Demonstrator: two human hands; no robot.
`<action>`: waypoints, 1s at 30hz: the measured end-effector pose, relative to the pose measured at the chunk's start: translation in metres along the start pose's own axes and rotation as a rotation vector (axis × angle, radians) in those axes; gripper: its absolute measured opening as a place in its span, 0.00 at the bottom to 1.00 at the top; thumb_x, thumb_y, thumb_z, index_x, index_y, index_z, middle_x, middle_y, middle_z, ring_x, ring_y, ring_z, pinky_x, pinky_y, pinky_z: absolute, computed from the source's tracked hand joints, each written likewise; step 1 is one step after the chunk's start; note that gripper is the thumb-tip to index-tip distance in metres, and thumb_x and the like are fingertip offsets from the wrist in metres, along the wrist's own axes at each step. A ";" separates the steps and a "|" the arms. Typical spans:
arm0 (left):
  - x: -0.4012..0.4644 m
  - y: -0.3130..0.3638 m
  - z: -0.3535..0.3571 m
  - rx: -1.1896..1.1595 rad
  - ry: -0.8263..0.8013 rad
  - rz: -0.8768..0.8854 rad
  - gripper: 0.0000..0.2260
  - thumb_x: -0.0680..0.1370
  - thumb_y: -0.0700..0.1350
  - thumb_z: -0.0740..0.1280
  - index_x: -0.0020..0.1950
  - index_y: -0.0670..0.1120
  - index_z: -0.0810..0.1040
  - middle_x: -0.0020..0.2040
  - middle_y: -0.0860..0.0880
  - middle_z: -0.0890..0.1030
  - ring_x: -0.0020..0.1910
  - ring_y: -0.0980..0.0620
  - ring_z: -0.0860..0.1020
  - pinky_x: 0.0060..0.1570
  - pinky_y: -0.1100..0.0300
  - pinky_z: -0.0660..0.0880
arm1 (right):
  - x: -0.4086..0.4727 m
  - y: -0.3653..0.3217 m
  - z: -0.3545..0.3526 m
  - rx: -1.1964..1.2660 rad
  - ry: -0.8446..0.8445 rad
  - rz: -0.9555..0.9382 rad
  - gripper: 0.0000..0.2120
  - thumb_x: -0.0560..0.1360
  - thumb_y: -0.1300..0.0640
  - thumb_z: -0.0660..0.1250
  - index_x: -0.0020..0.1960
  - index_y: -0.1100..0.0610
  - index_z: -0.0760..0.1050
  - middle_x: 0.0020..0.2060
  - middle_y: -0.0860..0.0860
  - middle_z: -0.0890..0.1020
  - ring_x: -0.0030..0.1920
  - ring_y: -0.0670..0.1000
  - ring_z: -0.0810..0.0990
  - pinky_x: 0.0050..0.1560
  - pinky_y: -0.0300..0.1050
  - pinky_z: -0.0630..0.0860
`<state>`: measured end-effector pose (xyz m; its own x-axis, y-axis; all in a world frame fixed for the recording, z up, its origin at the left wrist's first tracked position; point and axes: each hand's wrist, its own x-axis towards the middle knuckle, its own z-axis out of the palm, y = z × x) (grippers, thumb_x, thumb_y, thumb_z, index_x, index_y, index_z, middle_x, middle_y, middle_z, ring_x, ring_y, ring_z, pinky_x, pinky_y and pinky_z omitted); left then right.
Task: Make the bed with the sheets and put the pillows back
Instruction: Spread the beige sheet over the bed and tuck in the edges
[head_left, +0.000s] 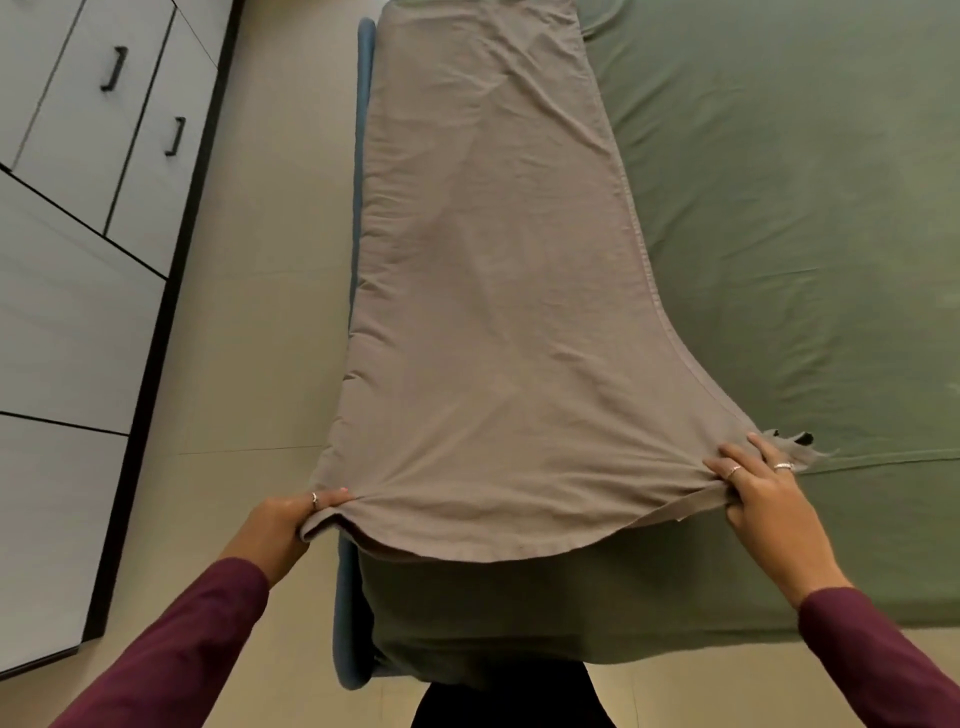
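A long taupe sheet (493, 291), folded into a narrow strip, lies along the left side of the bed over a green fitted sheet (789, 218). My left hand (291, 525) grips the strip's near left corner, just past the bed's left edge. My right hand (763, 493) pinches the near right corner, resting on the green sheet. The near edge of the taupe sheet is stretched taut between both hands. No pillows are in view.
The blue bed frame (363, 156) runs along the mattress's left side and wraps the near corner. A beige floor strip (270, 270) separates the bed from a grey wardrobe (78, 234) with black handles at left. My dark-clothed legs stand at the bed's foot.
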<state>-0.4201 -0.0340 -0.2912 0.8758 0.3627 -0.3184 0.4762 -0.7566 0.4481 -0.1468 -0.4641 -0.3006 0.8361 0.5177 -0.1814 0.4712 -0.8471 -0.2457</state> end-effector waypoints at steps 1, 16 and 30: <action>0.003 0.003 -0.007 0.026 0.025 0.041 0.26 0.61 0.23 0.74 0.54 0.44 0.83 0.41 0.44 0.85 0.34 0.52 0.82 0.41 0.77 0.67 | 0.006 -0.001 -0.007 0.010 0.019 0.002 0.25 0.59 0.79 0.70 0.54 0.64 0.81 0.58 0.61 0.79 0.66 0.66 0.70 0.58 0.62 0.73; -0.006 0.079 -0.191 0.020 0.471 0.381 0.18 0.70 0.46 0.60 0.59 0.50 0.77 0.50 0.70 0.79 0.44 0.71 0.76 0.45 0.80 0.67 | 0.039 -0.041 -0.184 0.021 0.710 -0.136 0.19 0.67 0.70 0.57 0.54 0.69 0.78 0.60 0.63 0.78 0.68 0.64 0.67 0.74 0.45 0.57; -0.049 -0.003 -0.008 0.040 -0.120 0.162 0.20 0.76 0.45 0.63 0.69 0.52 0.71 0.64 0.49 0.77 0.60 0.53 0.78 0.61 0.75 0.64 | -0.077 0.017 0.002 -0.025 0.216 0.097 0.19 0.65 0.76 0.69 0.54 0.64 0.81 0.59 0.64 0.78 0.64 0.68 0.71 0.69 0.48 0.62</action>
<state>-0.4638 -0.0445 -0.2702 0.9238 0.1691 -0.3434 0.3246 -0.8216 0.4686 -0.2038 -0.5180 -0.2931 0.9172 0.3983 0.0060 0.3903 -0.8956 -0.2133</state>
